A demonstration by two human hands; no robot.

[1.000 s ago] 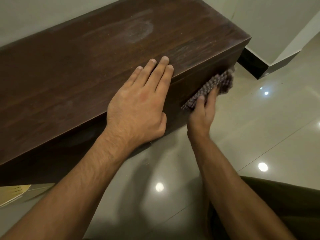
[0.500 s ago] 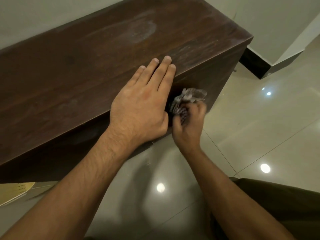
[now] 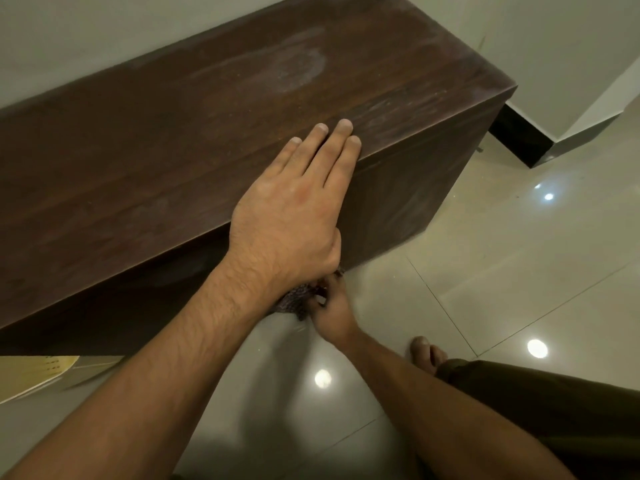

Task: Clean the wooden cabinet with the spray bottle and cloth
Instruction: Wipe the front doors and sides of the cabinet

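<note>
Head view: cloth (image 3: 293, 302) under cabinet (image 3: 173, 161) front edge

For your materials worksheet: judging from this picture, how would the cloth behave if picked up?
Probably floppy: the cloth is bunched into folds under the right hand. Likely light, since fingers alone gather it. Its woven-looking surface suggests grip rather than slip.
</note>
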